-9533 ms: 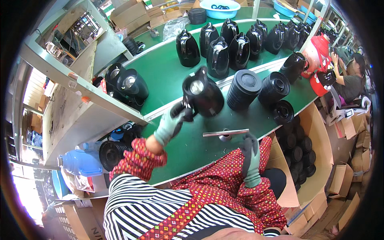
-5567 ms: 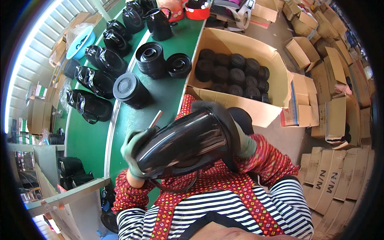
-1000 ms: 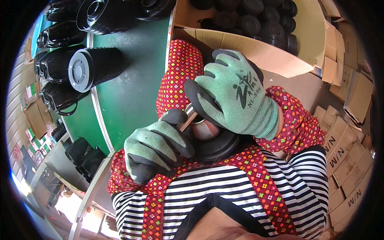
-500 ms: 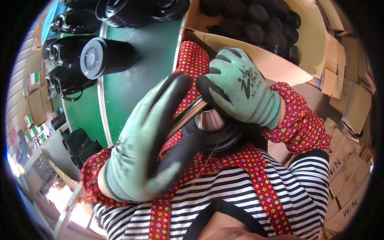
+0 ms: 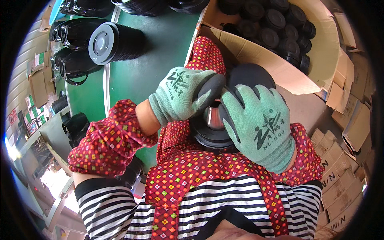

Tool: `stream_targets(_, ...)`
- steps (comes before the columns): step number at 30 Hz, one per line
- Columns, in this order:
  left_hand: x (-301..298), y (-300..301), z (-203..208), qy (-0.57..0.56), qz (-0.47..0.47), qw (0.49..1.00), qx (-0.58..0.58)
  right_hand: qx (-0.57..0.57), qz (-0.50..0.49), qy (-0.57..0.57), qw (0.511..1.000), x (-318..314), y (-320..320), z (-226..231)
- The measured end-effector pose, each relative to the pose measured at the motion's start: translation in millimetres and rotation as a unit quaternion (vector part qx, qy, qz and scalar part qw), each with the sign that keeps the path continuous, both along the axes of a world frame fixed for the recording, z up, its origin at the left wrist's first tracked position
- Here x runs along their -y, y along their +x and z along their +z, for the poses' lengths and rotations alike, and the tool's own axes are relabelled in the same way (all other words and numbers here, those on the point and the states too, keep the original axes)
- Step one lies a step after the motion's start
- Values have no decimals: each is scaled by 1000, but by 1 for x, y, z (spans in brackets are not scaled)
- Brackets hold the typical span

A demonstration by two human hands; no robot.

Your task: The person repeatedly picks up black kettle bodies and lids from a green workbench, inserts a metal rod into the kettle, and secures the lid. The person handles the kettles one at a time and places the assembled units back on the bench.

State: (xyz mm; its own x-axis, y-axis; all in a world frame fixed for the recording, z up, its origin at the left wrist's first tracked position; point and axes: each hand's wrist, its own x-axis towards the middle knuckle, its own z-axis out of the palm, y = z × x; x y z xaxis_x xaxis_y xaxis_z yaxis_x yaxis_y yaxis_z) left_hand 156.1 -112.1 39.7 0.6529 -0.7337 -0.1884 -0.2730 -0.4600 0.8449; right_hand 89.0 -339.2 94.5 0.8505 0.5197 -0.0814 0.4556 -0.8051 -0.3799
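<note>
My left hand (image 5: 188,94), in a green and black work glove, is closed, its dark fingertips meeting my right hand in front of my chest. My right hand (image 5: 258,124), gloved alike, has its fingers curled over beside them. Whatever the fingers grip is hidden by the gloves. Just below the fingertips, a shiny metal piece with a rounded shape (image 5: 215,118) stands on a black round base (image 5: 212,135) at my lap. Beyond my right hand's knuckles shows a large smooth black round thing (image 5: 254,74), partly covered by that hand.
The green table (image 5: 160,52) at upper left bears a stack of black cup-shaped pieces with a grey round end (image 5: 102,44) and several glossy black jugs with handles (image 5: 70,66). A cardboard box (image 5: 264,56) holds many black round pieces (image 5: 276,19). Flattened cartons (image 5: 340,192) lie at right.
My left hand, open and lower left before, has moved up and right and closed. My right hand has come down and turned. The metal tube seen between them no longer shows.
</note>
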Motion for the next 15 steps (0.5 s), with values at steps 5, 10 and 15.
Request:
stream_targets(5,-3,8,-31,-51,-41,995,75,-14,-8,-67,998,-8,0,10)
stream_targets(10,1,10,-39,-96,-37,989,108,60,-15,-80,995,-14,0,6)
stream_targets(15,4,8,-31,-92,-12,988,125,88,-41,15,995,-2,3,-6)
